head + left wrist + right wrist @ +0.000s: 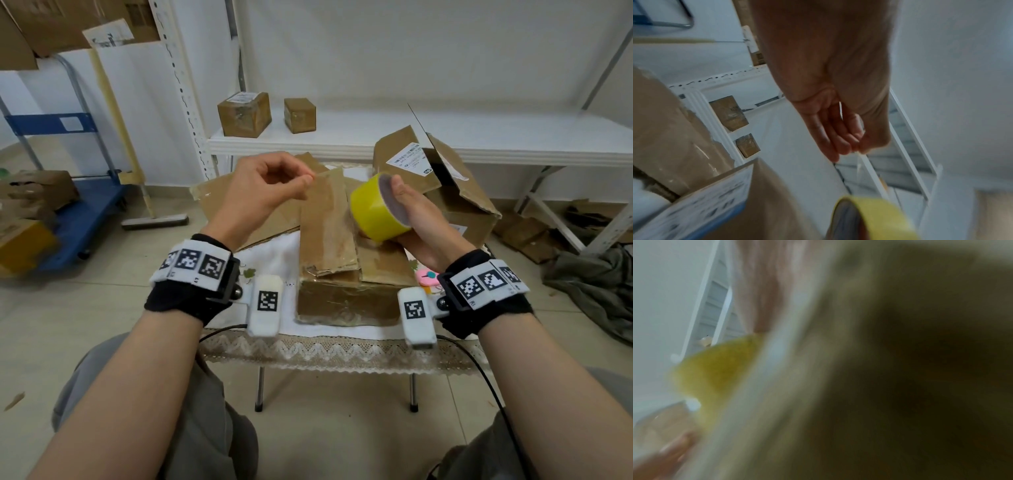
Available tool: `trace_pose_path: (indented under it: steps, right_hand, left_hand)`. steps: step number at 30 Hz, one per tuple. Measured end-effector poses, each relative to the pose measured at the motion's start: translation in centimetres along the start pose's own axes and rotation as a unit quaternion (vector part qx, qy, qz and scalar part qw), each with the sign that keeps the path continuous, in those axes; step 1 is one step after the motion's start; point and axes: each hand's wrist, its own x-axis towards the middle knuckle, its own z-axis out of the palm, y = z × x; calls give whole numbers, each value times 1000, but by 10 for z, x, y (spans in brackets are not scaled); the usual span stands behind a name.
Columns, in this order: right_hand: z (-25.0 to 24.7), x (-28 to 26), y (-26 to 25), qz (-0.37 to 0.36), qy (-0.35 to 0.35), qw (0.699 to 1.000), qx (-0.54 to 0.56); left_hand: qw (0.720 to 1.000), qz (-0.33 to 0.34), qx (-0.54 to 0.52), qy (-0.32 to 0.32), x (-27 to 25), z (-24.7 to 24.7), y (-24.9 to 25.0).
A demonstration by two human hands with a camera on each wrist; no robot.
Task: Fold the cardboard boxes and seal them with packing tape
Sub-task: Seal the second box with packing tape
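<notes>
right hand grasping yellow tape roll, left hand pinching pulled tape end, above cardboard box

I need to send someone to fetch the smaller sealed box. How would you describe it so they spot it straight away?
Look past the small table with the lace-edged cloth to the white shelf against the back wall. Two closed cardboard boxes stand apart on it; the smaller box is the right one. Unlike the larger box, it shows no white label on top.

Tape roll seemingly above box
</notes>
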Motion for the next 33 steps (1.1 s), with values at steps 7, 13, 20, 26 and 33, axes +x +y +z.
trace_pose_path:
  steps: [7,13,20,26,33]
  right_hand:
    - [2,-2,-1,14,-5,1000,-16]
    - [1,-1,0,8,-21,1000,20]
    - [2,-1,1,-11,-38,999,-3]
    - [1,-5,2,-24,-82,996,-26]
    - [1,-4,2,-34,-58,998,-10]
  left_hand:
    - [998,-28,-43,-21,-3,-3,2]
    - [993,-21,-28,-116,-6,10,1]
    - [994,38,18,-102,-5,42,-1]
    - [982,-10,136,-129,-2,36,-5]
    - [973,63,174,-137,-6,43,0]
